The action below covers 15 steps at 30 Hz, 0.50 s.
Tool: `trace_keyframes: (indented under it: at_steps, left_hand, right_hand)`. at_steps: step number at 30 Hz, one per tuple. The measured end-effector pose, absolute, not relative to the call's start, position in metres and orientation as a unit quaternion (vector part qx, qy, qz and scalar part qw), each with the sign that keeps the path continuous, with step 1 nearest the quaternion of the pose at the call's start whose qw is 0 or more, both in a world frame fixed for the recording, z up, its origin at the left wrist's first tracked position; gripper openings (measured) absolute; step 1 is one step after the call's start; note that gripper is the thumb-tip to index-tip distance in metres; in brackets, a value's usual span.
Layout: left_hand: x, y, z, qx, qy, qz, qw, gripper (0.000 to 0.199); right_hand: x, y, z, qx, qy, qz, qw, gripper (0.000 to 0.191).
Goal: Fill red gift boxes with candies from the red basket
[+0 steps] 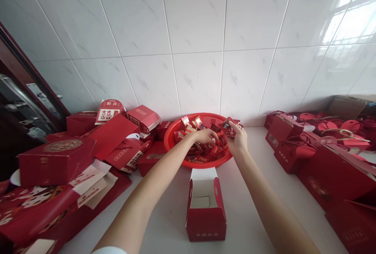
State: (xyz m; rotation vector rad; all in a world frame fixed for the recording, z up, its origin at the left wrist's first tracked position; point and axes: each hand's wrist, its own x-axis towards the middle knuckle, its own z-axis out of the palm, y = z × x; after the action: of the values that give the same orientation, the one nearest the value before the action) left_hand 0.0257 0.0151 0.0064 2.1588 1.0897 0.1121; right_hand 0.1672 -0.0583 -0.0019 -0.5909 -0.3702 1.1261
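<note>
A red plastic basket [173, 154] near the wall holds many small wrapped packets [195, 122]. My left hand [208, 137] reaches down into it, fingers bent over the packets; whether it grips one is hidden. At the basket's right edge, my right hand [237, 136] is closed on dark red packets [227, 126]. An open red box [205, 222] stands upright in front of the basket, its white flap raised at the back. No contents show inside it.
Red boxes and cartons [55, 160] are piled on the left of the white table [246, 214]. More red boxes [317, 167] line the right side, some with cords. A tiled wall [196, 30] rises behind. A metal door handle [23, 101] is at the far left.
</note>
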Motion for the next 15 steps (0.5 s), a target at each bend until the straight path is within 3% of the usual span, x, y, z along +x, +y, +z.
trace_keyframes:
  at_steps: [6, 11, 15]
  left_hand:
    - [0.018, 0.021, 0.018, 0.759, 0.412, 0.264, 0.429, 0.027]
    - [0.015, 0.015, 0.027, 0.722, 0.401, 0.322, 0.463, 0.021]
    - [0.016, 0.012, 0.029, 0.676, 0.395, 0.341, 0.52, 0.028]
  right_hand:
    - [0.168, -0.06, -0.001, -0.261, -0.172, 0.545, 0.778, 0.022]
    - [0.167, -0.059, -0.001, -0.257, -0.181, 0.546, 0.777, 0.022]
    - [0.167, -0.058, -0.003, -0.257, -0.193, 0.546, 0.774, 0.023]
